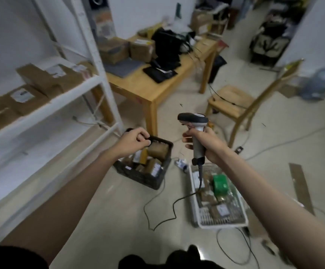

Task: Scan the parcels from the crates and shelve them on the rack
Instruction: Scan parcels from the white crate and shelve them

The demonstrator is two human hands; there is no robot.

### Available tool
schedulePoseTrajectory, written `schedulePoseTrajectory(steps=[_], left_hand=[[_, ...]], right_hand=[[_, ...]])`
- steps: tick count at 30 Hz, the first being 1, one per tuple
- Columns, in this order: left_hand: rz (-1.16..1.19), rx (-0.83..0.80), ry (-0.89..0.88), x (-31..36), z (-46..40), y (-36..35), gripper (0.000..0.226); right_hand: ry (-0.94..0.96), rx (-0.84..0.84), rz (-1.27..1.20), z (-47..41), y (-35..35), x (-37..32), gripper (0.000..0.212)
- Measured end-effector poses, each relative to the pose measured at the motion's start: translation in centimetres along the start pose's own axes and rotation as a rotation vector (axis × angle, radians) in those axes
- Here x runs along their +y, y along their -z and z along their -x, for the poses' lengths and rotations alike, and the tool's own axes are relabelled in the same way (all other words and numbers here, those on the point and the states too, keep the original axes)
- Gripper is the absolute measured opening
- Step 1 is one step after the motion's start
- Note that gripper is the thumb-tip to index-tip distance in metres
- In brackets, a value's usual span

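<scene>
My right hand [206, 144] grips the handle of a grey and black barcode scanner [195, 131], held upright in the air, its black cable trailing down to the floor. My left hand [132, 141] hovers above the black crate [138, 176], fingers curled, holding nothing. The black crate holds several brown parcels [158, 151]. To its right a white wire crate [223, 223] holds brown parcels and a green box [220, 184]. The white rack [99, 61] stands at the left, with several brown parcels [47, 78] on its upper shelf.
A wooden table [154, 88] with boxes and black items stands behind the crates, and a wooden chair [235, 101] is to its right. Cables run across the pale floor. A flat cardboard strip [300, 187] lies at the right. The rack's lower shelves are bare.
</scene>
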State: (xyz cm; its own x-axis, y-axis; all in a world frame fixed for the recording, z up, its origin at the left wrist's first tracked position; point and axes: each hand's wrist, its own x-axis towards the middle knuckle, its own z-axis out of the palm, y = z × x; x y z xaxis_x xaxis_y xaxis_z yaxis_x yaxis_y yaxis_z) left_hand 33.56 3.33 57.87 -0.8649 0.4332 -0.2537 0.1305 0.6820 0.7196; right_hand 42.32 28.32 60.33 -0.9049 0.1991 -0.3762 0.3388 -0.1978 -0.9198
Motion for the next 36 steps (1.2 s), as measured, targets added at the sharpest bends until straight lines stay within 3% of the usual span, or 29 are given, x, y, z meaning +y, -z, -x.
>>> schedulePoseTrajectory(steps=[9, 18, 24, 31, 36], left_hand=[[-0.060, -0.259, -0.020, 8.8, -5.4, -18.2, 0.010], [-0.120, -0.461, -0.010, 10.1, -10.8, -28.3, 0.008], [-0.137, -0.560, 0.083, 6.1, -16.5, -34.1, 0.008], [-0.073, -0.598, 0.294, -3.0, -24.5, -41.7, 0.016], [-0.090, -0.585, 0.340, -10.7, -31.3, -47.7, 0.022]], right_hand=[[-0.168, 0.175, -0.068, 2.4, 19.1, 5.4, 0.022], [-0.263, 0.309, -0.174, 1.2, 27.3, 10.8, 0.019], [-0.351, 0.354, -0.239, -3.9, 29.1, 17.4, 0.019], [-0.507, 0.449, -0.206, -12.9, 30.0, 29.8, 0.031], [-0.678, 0.510, -0.284, -19.7, 30.4, 39.4, 0.019]])
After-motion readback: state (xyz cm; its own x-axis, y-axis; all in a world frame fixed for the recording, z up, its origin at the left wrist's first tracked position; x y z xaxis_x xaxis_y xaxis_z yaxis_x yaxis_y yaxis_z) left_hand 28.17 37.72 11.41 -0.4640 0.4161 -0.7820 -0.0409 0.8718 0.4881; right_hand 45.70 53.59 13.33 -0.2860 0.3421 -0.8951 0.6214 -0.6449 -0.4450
